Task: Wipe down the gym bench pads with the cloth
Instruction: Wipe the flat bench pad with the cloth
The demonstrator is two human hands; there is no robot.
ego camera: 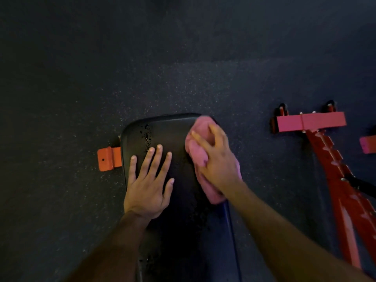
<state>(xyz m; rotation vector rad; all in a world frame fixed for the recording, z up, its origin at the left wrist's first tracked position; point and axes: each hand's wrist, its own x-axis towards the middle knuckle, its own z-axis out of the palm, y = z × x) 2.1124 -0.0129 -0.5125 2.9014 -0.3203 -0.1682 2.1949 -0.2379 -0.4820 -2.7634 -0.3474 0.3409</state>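
At the far left, an orange steel foot bracket [108, 158] with 1 bolt hole is seen jutting out from under the bench, resting on the dark speckled rubber floor [61, 88]. Just to its right, the black bench pad [175, 135] is viewed from above, its rounded end pointing away from the person. A trail of water droplets [147, 137] is visible on the pad's left portion, near its far end.

The left hand [149, 180] is laid flat on the pad's left side, palm down, with all 5 digits spread and straight; nothing is held in it. The fingertips lie just below the droplets.

Further right, the pink cloth [198, 151] is found bunched along the pad's right edge, from the far corner down the side, partly hanging over the rim. It is covered and gripped by the right hand [215, 159], whose fingers are curled over the folds and pressed down into them. This hand is slightly blurred.

Well apart to the right, a red steel frame [333, 169] of another piece of gym equipment is seen on the floor, with a cross bar [311, 121] at its far end and a notched diagonal beam running toward the lower right corner.
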